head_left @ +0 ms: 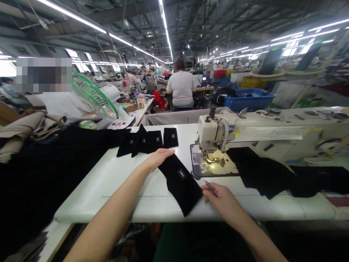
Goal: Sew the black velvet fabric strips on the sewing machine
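Note:
Stretched between my hands is a black fabric piece (178,185) with a small dark label (181,174) sewn on it. Its far end is pinched by my left hand (160,157), thumb on top. My right hand (220,196) grips the near right corner with closed fingertips, and also holds small thread snips (210,187), their pointed metal tips directed away. The piece hangs slanted over the white table (122,189), left of the sewing machine's needle area (214,156). Several other labelled black pieces (154,141) lie farther back on the table.
The sewing machine (272,127) fills the right side, with black fabric (261,171) under its arm. Dark cloth (54,163) is heaped at the left. A green fan (95,96), a blue basket (249,100) and a seated person (181,87) are beyond the table.

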Action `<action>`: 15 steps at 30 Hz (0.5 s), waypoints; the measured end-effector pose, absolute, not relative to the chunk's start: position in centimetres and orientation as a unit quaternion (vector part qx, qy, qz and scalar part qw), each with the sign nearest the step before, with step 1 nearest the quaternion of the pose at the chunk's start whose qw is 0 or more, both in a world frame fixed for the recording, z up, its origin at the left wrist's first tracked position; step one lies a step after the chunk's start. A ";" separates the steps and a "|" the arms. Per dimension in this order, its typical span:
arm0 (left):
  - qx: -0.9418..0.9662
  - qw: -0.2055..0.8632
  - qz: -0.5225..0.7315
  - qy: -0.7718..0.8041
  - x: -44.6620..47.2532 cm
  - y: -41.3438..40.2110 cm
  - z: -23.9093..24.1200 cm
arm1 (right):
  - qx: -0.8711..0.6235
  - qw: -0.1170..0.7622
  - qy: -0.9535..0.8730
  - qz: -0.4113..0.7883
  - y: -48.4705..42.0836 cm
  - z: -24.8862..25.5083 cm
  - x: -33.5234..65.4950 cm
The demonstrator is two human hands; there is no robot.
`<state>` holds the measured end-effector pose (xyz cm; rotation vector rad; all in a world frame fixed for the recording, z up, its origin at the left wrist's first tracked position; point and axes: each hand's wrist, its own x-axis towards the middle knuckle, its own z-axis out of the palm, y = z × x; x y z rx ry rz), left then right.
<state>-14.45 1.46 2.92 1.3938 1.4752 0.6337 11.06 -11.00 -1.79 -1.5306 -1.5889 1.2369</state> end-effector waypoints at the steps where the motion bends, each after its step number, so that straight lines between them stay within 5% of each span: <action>1: 0.583 0.469 0.257 0.611 -14.4 1.6 3.0 | -0.581 0.290 -0.606 0.459 -11.3 -1.5 11.3; 5: 0.642 0.360 0.267 0.622 -12.9 1.6 2.4 | -0.606 0.215 -0.645 0.413 -12.6 0.2 12.7; 9: 0.784 0.077 0.235 0.569 -9.5 -2.0 -0.7 | -0.655 0.272 -0.636 0.305 -12.7 1.0 15.4; 15: 0.847 0.039 0.152 0.508 -10.7 -6.3 -4.6 | -0.755 0.349 -0.555 0.030 -12.2 0.2 22.4</action>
